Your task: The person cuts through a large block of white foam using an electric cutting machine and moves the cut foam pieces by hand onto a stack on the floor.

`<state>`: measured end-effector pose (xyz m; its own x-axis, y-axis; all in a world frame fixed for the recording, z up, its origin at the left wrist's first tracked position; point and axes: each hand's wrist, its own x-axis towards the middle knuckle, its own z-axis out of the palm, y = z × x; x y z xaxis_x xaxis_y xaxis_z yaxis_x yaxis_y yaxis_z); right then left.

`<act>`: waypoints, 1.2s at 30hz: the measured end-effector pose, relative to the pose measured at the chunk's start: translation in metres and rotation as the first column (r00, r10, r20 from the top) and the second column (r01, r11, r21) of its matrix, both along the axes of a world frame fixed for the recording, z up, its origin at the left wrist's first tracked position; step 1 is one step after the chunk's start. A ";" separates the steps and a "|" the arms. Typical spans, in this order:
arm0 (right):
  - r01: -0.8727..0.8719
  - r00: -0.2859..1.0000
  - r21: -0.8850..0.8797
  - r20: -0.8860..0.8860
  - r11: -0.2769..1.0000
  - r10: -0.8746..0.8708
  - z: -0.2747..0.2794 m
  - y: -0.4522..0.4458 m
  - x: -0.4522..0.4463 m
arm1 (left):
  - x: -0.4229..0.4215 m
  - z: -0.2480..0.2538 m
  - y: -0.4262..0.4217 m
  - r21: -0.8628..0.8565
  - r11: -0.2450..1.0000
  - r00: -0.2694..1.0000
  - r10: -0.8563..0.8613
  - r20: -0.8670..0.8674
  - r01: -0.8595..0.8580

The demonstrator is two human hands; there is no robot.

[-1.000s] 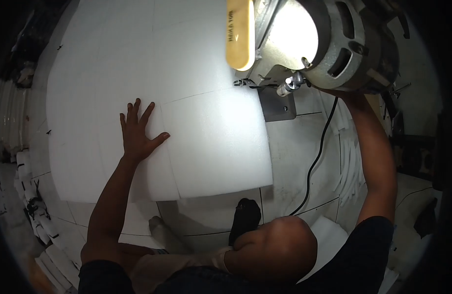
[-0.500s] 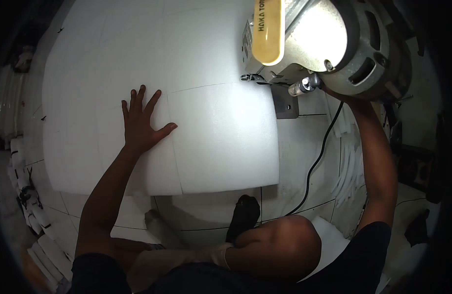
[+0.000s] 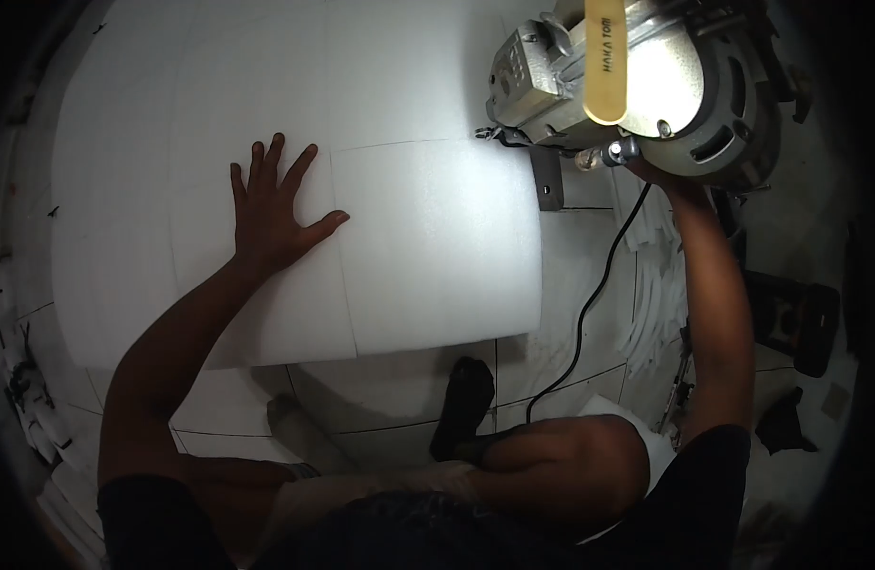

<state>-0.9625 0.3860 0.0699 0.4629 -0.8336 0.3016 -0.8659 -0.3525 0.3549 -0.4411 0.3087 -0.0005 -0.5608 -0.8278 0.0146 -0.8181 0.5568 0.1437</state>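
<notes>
My left hand [image 3: 274,223] lies flat on a large white foam sheet [image 3: 437,237], its fingers spread and holding nothing. Faint lines cross the sheet's surface. At the upper right, an electric cutting machine [image 3: 565,100] with a round motor housing and a yellow lever marked with black letters stands at the sheet's right edge. Part of its flat metal base plate [image 3: 548,180] shows beside the foam. My right hand [image 3: 667,180] reaches beneath the motor and grips the machine; its fingers are mostly hidden behind the housing.
A black power cord [image 3: 599,294] curves across the tiled floor [image 3: 542,375] toward my knee. Thin white strips [image 3: 656,304] lie right of the cord. Dark objects [image 3: 789,318] sit at the far right, and white bundles [image 3: 29,399] at the left. My foot [image 3: 463,404] is near the sheet's front edge.
The whole view has shifted slightly. The machine's upper part now appears farther right, showing more of its metal front. My left hand stays spread on the sheet; my right hand stays at the machine.
</notes>
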 end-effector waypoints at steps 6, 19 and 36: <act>0.193 0.981 0.078 -0.037 0.978 -0.190 -0.012 0.001 0.013 | 0.003 -0.004 -0.003 -0.010 1.000 0.999 -0.029 -0.018 0.028; 0.333 0.935 0.142 0.081 0.932 -0.346 -0.019 0.005 0.013 | 0.016 0.011 -0.002 0.037 0.995 0.995 -0.089 0.042 0.087; 0.117 0.993 -0.012 0.034 0.993 -0.116 -0.035 0.003 -0.001 | 0.006 0.009 -0.002 -0.021 0.997 0.997 -0.075 0.025 0.075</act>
<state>-0.9638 0.3891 0.0348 0.3523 -0.8768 0.3273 -0.9123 -0.2436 0.3293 -0.4353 0.3070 0.0088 -0.6218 -0.7830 0.0179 -0.7770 0.6196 0.1111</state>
